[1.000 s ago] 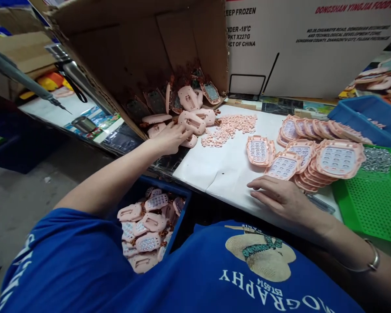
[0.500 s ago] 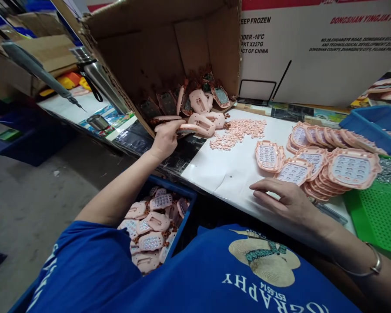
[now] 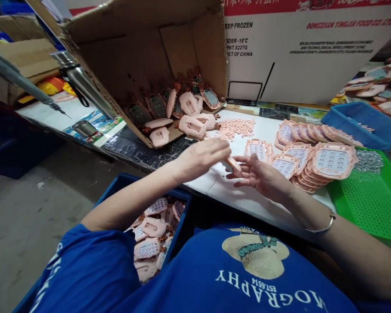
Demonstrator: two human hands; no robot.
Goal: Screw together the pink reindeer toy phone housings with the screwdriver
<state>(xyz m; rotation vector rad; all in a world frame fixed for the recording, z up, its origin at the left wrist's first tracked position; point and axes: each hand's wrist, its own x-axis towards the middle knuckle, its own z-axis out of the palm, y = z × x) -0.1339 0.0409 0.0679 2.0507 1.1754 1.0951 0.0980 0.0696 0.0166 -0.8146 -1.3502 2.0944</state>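
Observation:
In front of me, over the white work surface (image 3: 205, 184), my left hand (image 3: 202, 160) is closed on a pink plastic casing (image 3: 234, 166), seen nearly edge-on and partly covered by my fingers. My right hand (image 3: 263, 176) meets it from the other side, palm turned up. Its fingers are spread at the casing's end, and the thumb stands apart from it. Beyond both hands lies a heap of small pink pieces (image 3: 236, 129). Right of these are stacked pink casing parts with pale keypads (image 3: 334, 160).
A tipped cardboard box (image 3: 143, 48) holds several pink casings. Below my left arm, a blue bin (image 3: 182, 217) contains finished-looking casings. At right are a green basket (image 3: 361, 191) with small metal parts and a blue tray (image 3: 361, 134). An electric screwdriver (image 3: 28, 80) hangs left, near a steel flask (image 3: 87, 84).
My left hand has come from the box mouth to the middle with a casing. My right hand has turned palm up and moved left to meet it. The view has shifted slightly right.

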